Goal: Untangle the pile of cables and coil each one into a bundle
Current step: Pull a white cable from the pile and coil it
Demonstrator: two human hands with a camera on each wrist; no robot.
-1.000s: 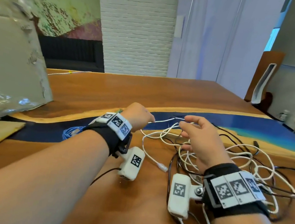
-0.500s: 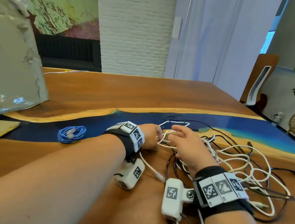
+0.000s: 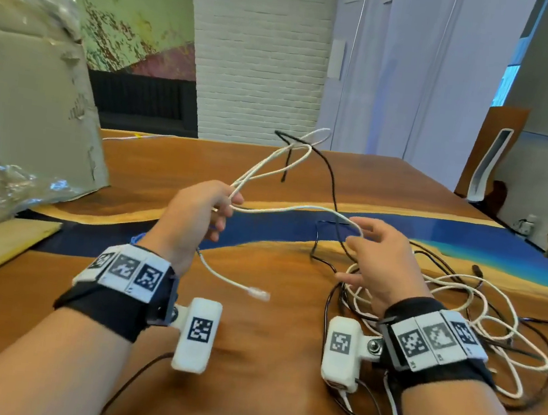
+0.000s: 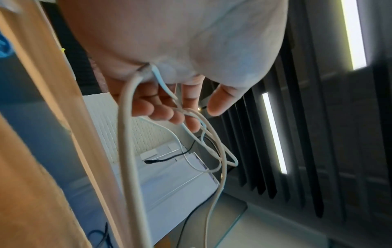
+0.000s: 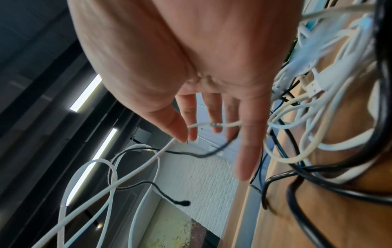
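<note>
The left hand [image 3: 195, 218] is raised above the worktop [image 3: 264, 361], its fingers curled round a white cable [image 3: 271, 162] whose loops rise up and away from the fist; one end with a clear plug [image 3: 256, 294] hangs down below the wrist. From the fist the same cable runs across to the right hand [image 3: 384, 255], whose fingers are spread and nearly straight, the strand lying across the fingertips [image 5: 216, 127] (thumb touching it, no firm grip to be seen). A thin black cable [image 3: 328, 176] is caught over the raised white loops and trails down. Under and beside the right hand lies the tangled pile [image 3: 459, 319] of white and black cables. A blue cable [image 3: 137, 237] peeks out behind the left wrist
</note>
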